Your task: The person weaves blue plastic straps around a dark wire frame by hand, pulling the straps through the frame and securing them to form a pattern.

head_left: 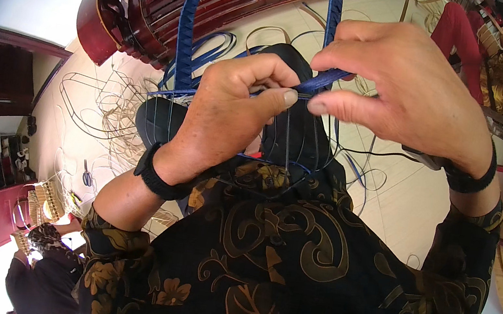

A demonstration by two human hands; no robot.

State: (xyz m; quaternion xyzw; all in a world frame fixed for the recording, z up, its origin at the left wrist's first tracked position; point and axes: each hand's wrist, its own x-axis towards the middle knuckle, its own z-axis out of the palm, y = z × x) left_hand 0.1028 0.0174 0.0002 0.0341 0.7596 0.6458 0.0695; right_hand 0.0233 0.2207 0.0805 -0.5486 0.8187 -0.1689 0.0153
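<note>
On my lap rests a frame of thin dark wires point(289, 138) with a blue wrapped handle point(188, 22) arching up from it. My left hand point(226, 110) is closed at the rim, thumb and forefinger pinching a blue flat strip point(322, 81) against it. To its right, my right hand point(404, 89) has its fingers curled over the other end of this strip, which runs under the palm; the thumb stands apart from the forefinger. The curled fingers of both hands are partly hidden.
Loose pale strips point(120, 113) lie tangled on the floor at left, near scissors point(87, 174). Blue strips point(216, 46) coil beyond my knees. A dark red wooden bench point(155, 17) stands ahead. One person point(45, 275) sits at lower left; another person's red-clad leg point(457, 42) shows at upper right.
</note>
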